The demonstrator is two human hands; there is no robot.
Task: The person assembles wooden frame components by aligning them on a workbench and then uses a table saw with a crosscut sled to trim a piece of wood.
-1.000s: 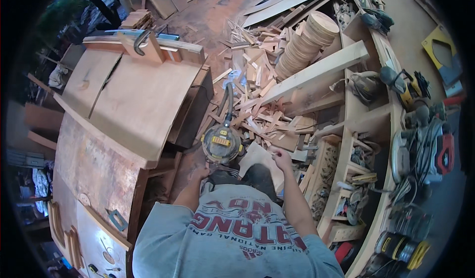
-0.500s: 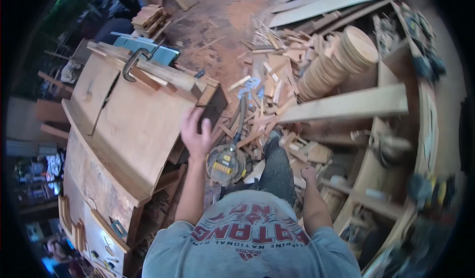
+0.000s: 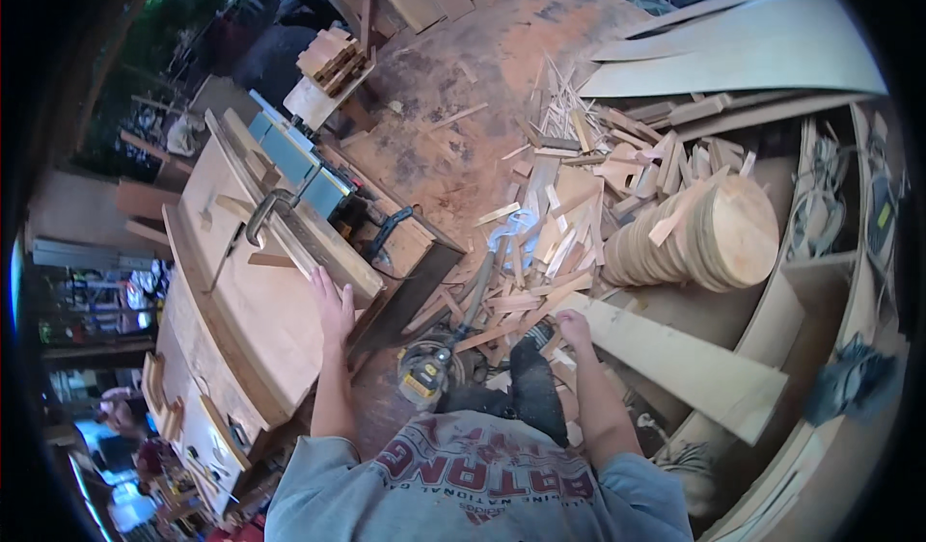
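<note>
Down in the head view, the left hand lies flat and open, fingers spread, on the smooth pale plywood workbench at centre left, a long slab whose axis runs from lower left up toward the upper middle of the frame. Meanwhile the right hand, loosely curled and grasping nothing that I can see, rests among rough splintery wood offcuts just right of centre, close to a broad plank slanting down to the lower right, with a round yellow-and-grey power tool on the dusty floor between the hands and a leaning stack of round wooden discs to the right.
</note>
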